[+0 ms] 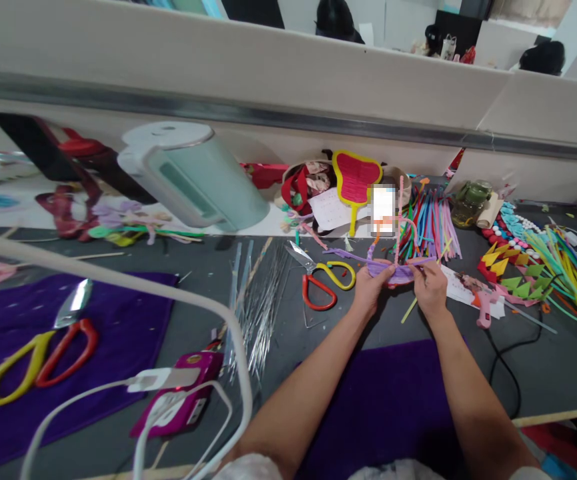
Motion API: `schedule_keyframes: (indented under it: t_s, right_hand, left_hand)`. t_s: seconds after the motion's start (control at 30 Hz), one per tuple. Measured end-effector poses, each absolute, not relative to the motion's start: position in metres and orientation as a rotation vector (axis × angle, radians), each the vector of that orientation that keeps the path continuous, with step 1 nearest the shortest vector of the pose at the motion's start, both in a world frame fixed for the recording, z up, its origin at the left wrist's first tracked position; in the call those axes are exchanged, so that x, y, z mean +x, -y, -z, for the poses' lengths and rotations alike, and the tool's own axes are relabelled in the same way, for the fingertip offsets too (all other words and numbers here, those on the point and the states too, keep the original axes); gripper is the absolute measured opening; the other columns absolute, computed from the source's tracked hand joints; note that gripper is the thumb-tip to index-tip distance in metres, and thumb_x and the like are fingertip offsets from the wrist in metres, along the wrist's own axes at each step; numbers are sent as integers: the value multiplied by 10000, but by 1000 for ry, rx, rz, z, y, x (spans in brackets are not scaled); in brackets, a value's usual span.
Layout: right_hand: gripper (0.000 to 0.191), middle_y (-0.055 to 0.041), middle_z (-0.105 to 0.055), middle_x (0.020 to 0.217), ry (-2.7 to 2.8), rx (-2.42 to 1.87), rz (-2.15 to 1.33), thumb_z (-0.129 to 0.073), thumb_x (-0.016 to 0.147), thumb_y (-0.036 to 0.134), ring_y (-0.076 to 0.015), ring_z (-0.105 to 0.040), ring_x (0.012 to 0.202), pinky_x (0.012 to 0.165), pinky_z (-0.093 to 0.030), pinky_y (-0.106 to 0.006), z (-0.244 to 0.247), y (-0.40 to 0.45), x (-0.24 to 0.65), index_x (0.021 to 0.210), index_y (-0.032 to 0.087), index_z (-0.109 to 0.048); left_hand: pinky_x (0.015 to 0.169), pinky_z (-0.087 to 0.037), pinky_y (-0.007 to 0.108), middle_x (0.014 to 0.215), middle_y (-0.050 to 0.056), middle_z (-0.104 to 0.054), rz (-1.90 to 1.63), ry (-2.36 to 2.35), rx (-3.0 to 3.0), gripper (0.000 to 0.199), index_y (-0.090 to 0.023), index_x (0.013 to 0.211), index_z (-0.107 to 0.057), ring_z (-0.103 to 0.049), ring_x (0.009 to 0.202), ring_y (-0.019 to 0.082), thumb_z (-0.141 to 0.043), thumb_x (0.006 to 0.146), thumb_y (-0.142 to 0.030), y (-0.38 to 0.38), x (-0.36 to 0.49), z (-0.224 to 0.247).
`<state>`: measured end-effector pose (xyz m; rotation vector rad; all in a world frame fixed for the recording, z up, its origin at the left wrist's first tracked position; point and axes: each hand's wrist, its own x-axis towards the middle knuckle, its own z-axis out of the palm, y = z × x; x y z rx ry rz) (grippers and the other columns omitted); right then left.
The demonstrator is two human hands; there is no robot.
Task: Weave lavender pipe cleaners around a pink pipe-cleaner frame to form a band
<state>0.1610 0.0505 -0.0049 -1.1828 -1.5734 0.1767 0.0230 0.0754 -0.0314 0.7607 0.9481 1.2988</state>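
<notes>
A purple pipe-cleaner piece (402,273) is stretched between my two hands, above the dark grey table. My left hand (372,285) pinches its left part, where pink and orange stems stand upward. My right hand (429,285) has its fingers closed on the right end. Just left of my left hand lie scissors (319,281) with one red and one yellow handle. Behind the hands are a bundle of colourful pipe cleaners (431,223) and a red fan shape with a yellow edge (357,180).
Thin metal wires (263,313) lie left of the scissors. A pink glue gun (485,307) with a black cable is on the right. A white cable and magenta device (193,393) are at lower left. A pale green kettle (203,177) stands behind; purple cloth (383,400) lies below.
</notes>
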Motion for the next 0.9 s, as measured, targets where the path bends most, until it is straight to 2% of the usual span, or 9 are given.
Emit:
schedule_keyframes:
  t_s: [0.23,0.37,0.5,0.67,0.8,0.9]
  right_hand:
    - [221,-62,-692,902,1730,-1137,-200,-453,924,260,-186,-639,877,816,-501,-328,2,-46,152,981,235,-666]
    - [251,-64,-689,957,1795,-1064,-210,-466,907,199,-187,-627,917,838,-510,-343,0,-45,146,1035,255,-674]
    - [222,-77,-670,997,1783,-1051,-194,-516,877,191,-191,-624,957,857,-520,-353,4,-44,141,981,258,-701]
    - [217,-65,-663,1110,1814,-1019,-223,-541,857,180,-195,-620,1020,904,-511,-374,9,-45,139,957,272,-711]
    - [223,-57,-656,1163,1849,-1011,-250,-531,862,173,-198,-616,1033,900,-513,-374,7,-45,139,937,276,-714]
    - [222,-51,-689,1036,1841,-1014,-284,-519,867,168,-191,-622,973,869,-515,-364,4,-44,138,920,271,-708]
  left_hand:
    - [463,-453,233,614,3,-619,-1338,-1000,931,251,-139,734,-663,-533,482,112,-794,596,-303,-69,30,31]
    - [492,-428,215,558,-16,-567,-1358,-1039,1031,195,-147,609,-611,-495,503,103,-755,611,-278,-67,34,38]
    - [574,-461,232,643,-9,-598,-1392,-916,1068,167,-162,674,-614,-523,600,125,-740,571,-197,-65,39,36]
    - [659,-497,261,739,18,-642,-1386,-798,992,138,-168,713,-619,-575,673,141,-676,608,-98,-66,47,30]
    - [593,-485,250,659,26,-624,-1368,-845,911,104,-153,600,-599,-551,599,134,-647,600,-61,-70,51,42]
    - [528,-453,232,557,5,-560,-1337,-904,864,165,-152,504,-554,-511,546,119,-672,569,-57,-70,50,52]
